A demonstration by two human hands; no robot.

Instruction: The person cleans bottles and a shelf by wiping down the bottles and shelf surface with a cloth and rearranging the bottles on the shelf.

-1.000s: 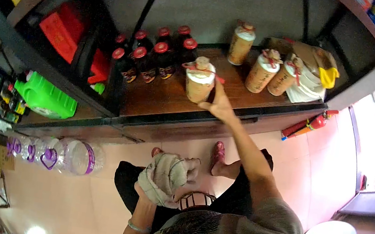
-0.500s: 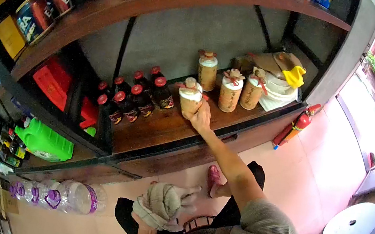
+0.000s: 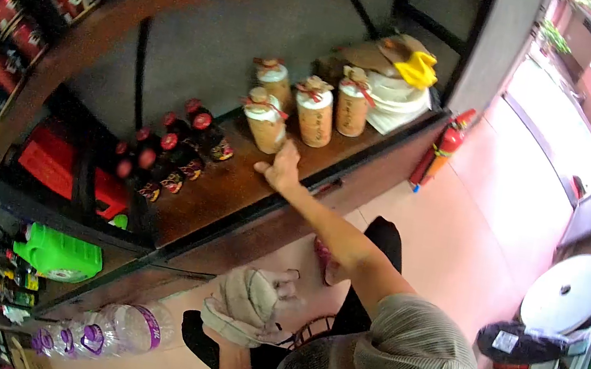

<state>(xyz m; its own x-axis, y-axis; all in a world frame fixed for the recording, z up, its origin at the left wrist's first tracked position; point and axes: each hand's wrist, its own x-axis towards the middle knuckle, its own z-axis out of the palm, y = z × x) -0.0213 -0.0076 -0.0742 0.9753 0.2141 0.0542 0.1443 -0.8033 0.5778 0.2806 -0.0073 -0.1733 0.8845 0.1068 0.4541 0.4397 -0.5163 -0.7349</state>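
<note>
A person's right hand [image 3: 282, 169] is hovering just beside the base of a white-topped bottle [image 3: 266, 132], its grip standing apart at thumb and fingers, while the left hand [image 3: 220, 338] is clutching a pale, bunched cloth [image 3: 245, 304]. The bottle is standing on a wooden shelf [image 3: 225, 182] between red-capped bottles [image 3: 202, 124] and two matching bottles [image 3: 315, 121].
</note>
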